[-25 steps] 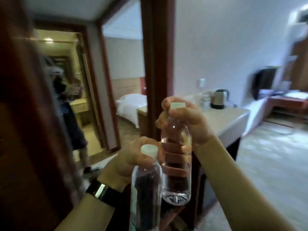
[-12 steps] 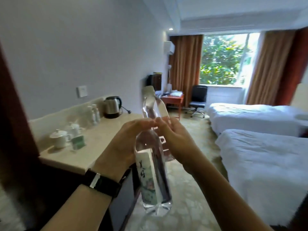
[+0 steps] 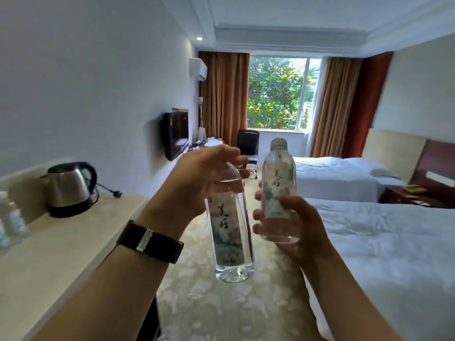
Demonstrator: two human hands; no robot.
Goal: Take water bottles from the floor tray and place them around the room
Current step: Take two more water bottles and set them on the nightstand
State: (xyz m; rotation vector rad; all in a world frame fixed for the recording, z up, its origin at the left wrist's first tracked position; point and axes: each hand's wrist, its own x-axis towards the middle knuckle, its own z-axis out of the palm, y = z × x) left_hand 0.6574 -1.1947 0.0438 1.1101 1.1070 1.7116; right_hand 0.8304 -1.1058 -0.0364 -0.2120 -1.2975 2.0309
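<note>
I hold two clear water bottles with printed labels in front of me. My left hand [image 3: 197,178], with a black watch on the wrist, grips one water bottle [image 3: 230,232] from above by its neck, so its cap is hidden; the bottle hangs upright. My right hand [image 3: 293,225] cups the base and lower label of the second water bottle [image 3: 278,183], which stands upright with its white cap showing. The two bottles are a little apart. The floor tray is out of view.
A beige counter [image 3: 61,244] runs along the left wall with a steel kettle [image 3: 69,188] and a small bottle [image 3: 9,217] at its left edge. Two white beds [image 3: 384,247] fill the right. Patterned carpet [image 3: 221,311] leads to a desk chair [image 3: 248,148] under the window.
The view has swung from the doorway and mirror to the room with beds and window. The bottles, held together before, are now separated, one in each hand.
</note>
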